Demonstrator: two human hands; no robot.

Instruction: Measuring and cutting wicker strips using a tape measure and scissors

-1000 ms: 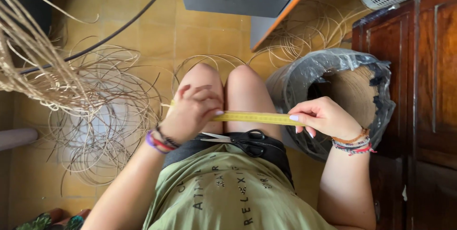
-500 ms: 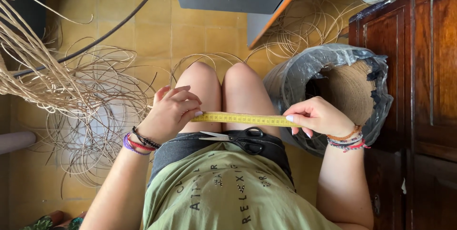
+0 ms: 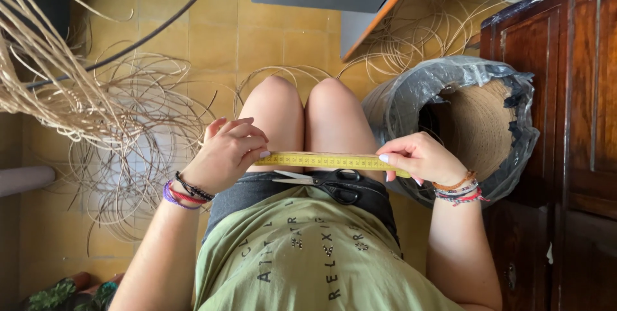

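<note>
Pinched at both ends, a yellow measuring tape (image 3: 328,160) is stretched flat across the person's bare thighs: the left hand (image 3: 228,153) has its grip closed on the left end with the fingers curled over it, and the right hand (image 3: 418,156) has its grip closed on the right end between thumb and forefinger. Both wrists wear stacked cord bracelets.

Going from big to small around them: a dark wooden cabinet (image 3: 565,156) fills the right edge of the view. The yellow tiled floor (image 3: 257,41) spreads under everything. Loose coils of pale cane (image 3: 122,137) lie in a tangle on the floor to the left of the knees, with a thick bundle of the same fibre crossing the upper left corner. A round bin lined with a grey plastic bag (image 3: 463,124) stands just beside the right knee, close against the cabinet, directly behind the right hand. A pair of black-handled scissors (image 3: 321,182) rests on the lap, just below the tape, blades pointing toward the left hand, touched by neither hand.
</note>
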